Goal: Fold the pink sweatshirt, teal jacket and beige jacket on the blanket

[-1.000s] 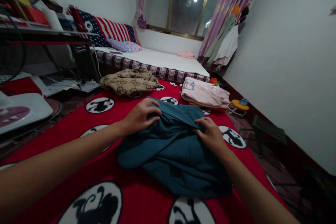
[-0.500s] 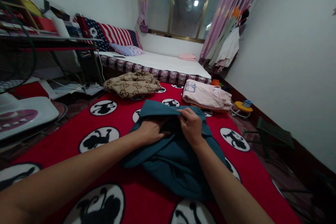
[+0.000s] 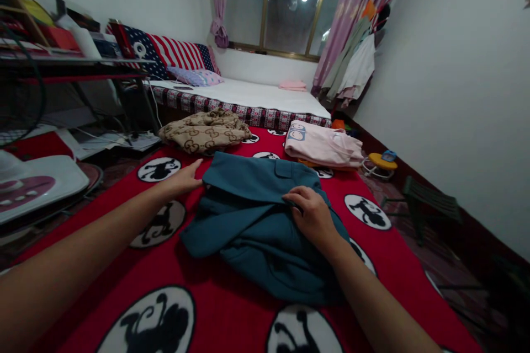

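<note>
A dark teal jacket (image 3: 265,242) with a flap pocket lies loosely folded and crumpled on a red blanket (image 3: 215,309) printed with black figures in white circles. At the jacket's upper left edge is my left hand (image 3: 186,177), fingers stretched out and holding nothing; whether its thumb touches the cloth I cannot tell. My right hand (image 3: 312,215) rests on the jacket's right part, with thumb and fingers pinching the edge of the upper layer. The lower layers bunch up in folds beneath.
Beyond the jacket lie a brown patterned garment (image 3: 207,131) and folded pale pink clothing (image 3: 323,144). Past the blanket's far end stands a bed (image 3: 248,91). A cluttered desk (image 3: 74,63) is at left; a yellow stool (image 3: 381,162) and a dark green folding stool (image 3: 430,198) stand at right.
My left hand has come out from under the jacket's upper layer and moved left. That layer now lies flatter, with its pocket flap showing. My right hand has moved slightly down and right.
</note>
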Motion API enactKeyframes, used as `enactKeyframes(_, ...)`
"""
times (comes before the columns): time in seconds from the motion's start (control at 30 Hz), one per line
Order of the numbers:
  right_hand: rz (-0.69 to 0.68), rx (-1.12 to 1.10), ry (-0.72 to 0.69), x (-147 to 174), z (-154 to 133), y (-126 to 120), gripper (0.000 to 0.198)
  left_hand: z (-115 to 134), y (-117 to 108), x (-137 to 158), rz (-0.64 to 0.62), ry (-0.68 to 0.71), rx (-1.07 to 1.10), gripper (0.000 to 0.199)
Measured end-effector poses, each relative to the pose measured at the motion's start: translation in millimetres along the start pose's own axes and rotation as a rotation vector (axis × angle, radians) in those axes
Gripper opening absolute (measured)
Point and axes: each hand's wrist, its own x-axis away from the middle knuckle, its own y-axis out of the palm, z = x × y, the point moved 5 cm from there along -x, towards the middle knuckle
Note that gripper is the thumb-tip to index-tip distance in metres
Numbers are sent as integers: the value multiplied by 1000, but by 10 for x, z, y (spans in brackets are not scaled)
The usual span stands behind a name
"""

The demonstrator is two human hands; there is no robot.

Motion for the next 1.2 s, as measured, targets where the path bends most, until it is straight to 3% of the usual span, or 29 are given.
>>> enactKeyframes(0.07, 20, 58, 38, 69, 118, -112, 46, -29, -195, 86, 69, -42, -82, 72)
enactKeyframes(0.17, 88, 46, 103, 167, 285, -231, 43, 331, -301, 361, 141, 152, -101, 61)
enactKeyframes(0.3, 189, -44, 127, 289, 391, -212, 34, 1051, 1, 944, -244, 500, -36, 41)
enactKeyframes(0.37, 223, -30, 110, 326, 384, -184, 31, 1241, 134, 1196, -342, 556, -146, 44)
enactKeyframes(0.43, 230, 31, 92, 320, 337, -177, 29, 1293, 201, 1342, -352, 554, -270, 47)
enactKeyframes(0.6, 90, 143, 2, 57, 11, -128, 30, 1078, 155, 1277, -354, 449, -338, 50)
enactKeyframes(0.77, -76, 112, -71, -327, -371, 144, 30, 666, 39, 891, -385, 133, 73, 20)
enactKeyframes(0.87, -123, 99, -17, -454, -433, 329, 21, 428, 17, 745, -310, -115, 359, 29)
enactKeyframes(1.03, 50, -234, 186, -479, -269, 404, 16, 260, 86, 799, -315, -385, 669, 47)
enactKeyframes(1.13, 221, -571, 290, -471, -152, 329, 17, 232, 125, 830, -352, -409, 679, 51)
enactKeyframes(1.2, 298, -735, 304, -476, -136, 252, 19, 190, 129, 788, -309, -373, 654, 59)
